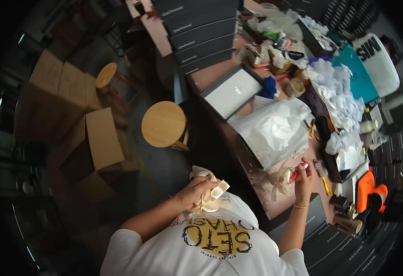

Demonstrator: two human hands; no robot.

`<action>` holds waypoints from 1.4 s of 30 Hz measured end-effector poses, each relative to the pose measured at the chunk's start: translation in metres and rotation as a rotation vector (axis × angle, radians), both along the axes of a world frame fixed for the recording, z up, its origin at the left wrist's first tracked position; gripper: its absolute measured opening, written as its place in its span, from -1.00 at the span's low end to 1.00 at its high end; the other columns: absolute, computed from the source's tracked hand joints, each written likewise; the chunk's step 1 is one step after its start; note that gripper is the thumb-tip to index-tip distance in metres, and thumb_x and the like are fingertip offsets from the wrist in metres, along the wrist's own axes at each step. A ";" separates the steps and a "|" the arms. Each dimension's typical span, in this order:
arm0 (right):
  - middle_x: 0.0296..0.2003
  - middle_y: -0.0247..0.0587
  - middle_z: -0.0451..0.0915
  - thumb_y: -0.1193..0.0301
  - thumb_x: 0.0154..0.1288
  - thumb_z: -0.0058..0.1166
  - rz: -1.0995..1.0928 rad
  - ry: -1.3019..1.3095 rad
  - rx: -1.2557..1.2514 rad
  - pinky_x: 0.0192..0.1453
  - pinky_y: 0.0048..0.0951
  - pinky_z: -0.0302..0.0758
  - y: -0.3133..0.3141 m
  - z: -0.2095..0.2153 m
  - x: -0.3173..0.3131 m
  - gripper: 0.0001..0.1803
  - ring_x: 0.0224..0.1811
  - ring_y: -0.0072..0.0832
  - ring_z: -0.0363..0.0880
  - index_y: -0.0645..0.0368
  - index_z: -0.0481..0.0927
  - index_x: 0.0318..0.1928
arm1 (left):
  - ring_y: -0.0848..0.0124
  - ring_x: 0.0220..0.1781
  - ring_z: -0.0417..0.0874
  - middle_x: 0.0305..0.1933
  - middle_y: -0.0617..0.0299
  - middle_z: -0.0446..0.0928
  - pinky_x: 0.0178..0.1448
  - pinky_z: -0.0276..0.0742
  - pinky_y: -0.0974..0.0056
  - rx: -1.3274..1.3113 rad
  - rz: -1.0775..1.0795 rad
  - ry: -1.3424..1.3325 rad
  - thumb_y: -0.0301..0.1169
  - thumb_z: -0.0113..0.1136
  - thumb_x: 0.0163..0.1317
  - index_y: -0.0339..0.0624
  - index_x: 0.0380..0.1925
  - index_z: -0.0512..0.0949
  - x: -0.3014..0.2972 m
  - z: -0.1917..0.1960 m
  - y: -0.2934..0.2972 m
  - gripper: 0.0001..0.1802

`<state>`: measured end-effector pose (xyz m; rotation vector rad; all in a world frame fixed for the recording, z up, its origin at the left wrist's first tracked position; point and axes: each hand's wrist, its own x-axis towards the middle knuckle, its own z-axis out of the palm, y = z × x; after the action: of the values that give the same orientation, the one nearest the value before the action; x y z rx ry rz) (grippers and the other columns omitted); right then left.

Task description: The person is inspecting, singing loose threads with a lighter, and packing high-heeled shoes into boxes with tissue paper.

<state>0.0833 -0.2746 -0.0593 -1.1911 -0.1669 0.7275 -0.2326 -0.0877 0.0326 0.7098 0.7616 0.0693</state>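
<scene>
My left hand (pixel 193 191) is closed around a cream ribbon bow (pixel 213 189), held close to my chest above my white printed shirt. My right hand (pixel 304 176) is raised over the table edge and pinches a small red tool (pixel 298 173) that looks like a lighter. A loose piece of cream ribbon (pixel 280 179) lies on the brown table (pixel 220 73) just left of that hand.
White tissue paper (pixel 275 129) and an open dark box with a white lining (pixel 232 92) lie further up the table. Stacked dark boxes (pixel 197 32) stand at the back, more at lower right (pixel 344 248). Two round wooden stools (pixel 163 124) and cardboard cartons (pixel 95 147) are on the left.
</scene>
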 end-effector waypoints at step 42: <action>-0.44 -0.33 0.53 0.30 0.30 0.01 2.663 -0.599 -0.166 -0.33 -0.41 0.52 0.421 -0.174 -1.035 -0.78 -0.41 -0.45 0.56 0.18 0.49 -0.17 | 0.64 -0.34 0.42 -0.32 0.35 0.52 -0.28 0.33 0.51 -0.018 1.923 0.276 -0.24 0.17 0.23 -0.23 -0.24 0.55 -0.665 0.008 -0.021 -0.73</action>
<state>-0.9513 0.1463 -0.2333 -0.5654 -2.4931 2.4959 -0.8980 -0.1085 0.0406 -0.2720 1.4629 1.7143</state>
